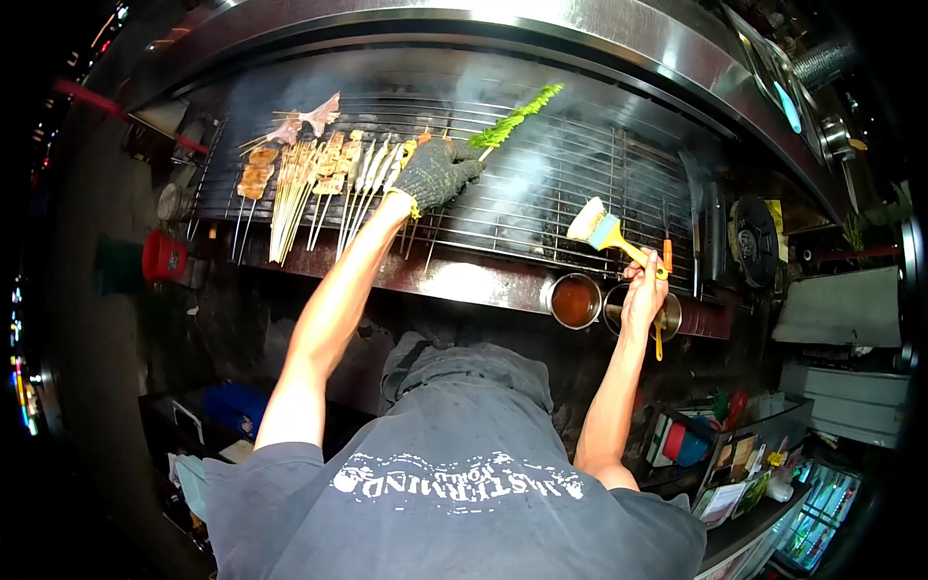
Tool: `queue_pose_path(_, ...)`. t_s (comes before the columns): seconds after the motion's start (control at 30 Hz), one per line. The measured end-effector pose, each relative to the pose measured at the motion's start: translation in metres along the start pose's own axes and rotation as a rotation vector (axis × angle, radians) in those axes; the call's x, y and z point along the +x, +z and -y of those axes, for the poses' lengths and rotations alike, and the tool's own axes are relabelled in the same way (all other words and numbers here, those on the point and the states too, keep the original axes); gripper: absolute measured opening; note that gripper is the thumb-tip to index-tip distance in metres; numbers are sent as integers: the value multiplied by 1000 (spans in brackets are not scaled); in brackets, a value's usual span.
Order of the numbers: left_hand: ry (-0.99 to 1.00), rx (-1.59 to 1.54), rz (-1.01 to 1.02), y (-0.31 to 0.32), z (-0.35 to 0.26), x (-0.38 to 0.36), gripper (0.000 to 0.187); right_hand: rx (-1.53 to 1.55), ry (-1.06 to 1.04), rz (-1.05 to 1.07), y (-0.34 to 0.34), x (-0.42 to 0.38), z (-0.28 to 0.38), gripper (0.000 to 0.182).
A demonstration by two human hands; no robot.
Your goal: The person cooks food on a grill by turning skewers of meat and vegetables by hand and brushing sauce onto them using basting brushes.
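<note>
My left hand [435, 176], in a dark knit glove, is over the middle of the grill [570, 174]. Its fingers are closed on the stick of a green vegetable skewer [517, 116], which slants up to the right above the grate. On the right, my bare right hand [642, 292] grips the yellow handle of a basting brush [619, 238]. The brush's pale bristles point up and left over the bars. Beside my gloved hand lie several fish skewers [371, 169], meat skewers [332, 166] and a cluster of pale thin skewers [293, 198].
A pot of reddish-brown sauce [575, 301] sits at the grill's front edge, with another pot [670, 317] right of it. Smoke rises from the grate. A metal hood [541, 24] spans the back. At the left is a red bucket [163, 256].
</note>
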State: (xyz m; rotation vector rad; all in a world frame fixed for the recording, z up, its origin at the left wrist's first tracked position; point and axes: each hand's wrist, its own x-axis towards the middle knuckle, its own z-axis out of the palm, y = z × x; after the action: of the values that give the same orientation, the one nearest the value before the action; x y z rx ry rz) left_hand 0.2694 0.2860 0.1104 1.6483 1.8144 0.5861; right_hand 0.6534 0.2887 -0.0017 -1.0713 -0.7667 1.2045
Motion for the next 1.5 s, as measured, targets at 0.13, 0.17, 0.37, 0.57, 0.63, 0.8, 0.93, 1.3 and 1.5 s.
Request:
queue_pose_path(0.13,131,184,-46,32,44,8,30,-193,-159,84,19,3,5,26)
queue_pose_path(0.17,119,222,-31,43,50,4,29,-281,-201,120,24,6,2,25)
queue_pose_path(0.37,58,397,-80,119,88,-27,26,-857,-667,559,92,14,-6,24)
queue_pose_path(0.57,92,248,-214,136,88,-46,26,-1149,-990,690,122,21,-58,24)
queue_pose_path(0.63,65,254,-261,138,86,-50,24,-1122,-1011,634,127,11,-54,25)
queue_pose_path(0.8,27,154,-352,145,81,-60,21,-1129,-1014,668,121,-2,-53,24)
queue_pose_path(0.93,-14,187,-311,148,78,-65,22,-1080,-989,636,99,-30,-40,24)
queue_pose_path(1.3,178,92,-492,152,75,-61,18,-964,-879,703,64,-55,-33,23)
queue_pose_path(1.5,163,60,-352,122,65,-54,17,-756,-742,334,64,-46,-1,21)
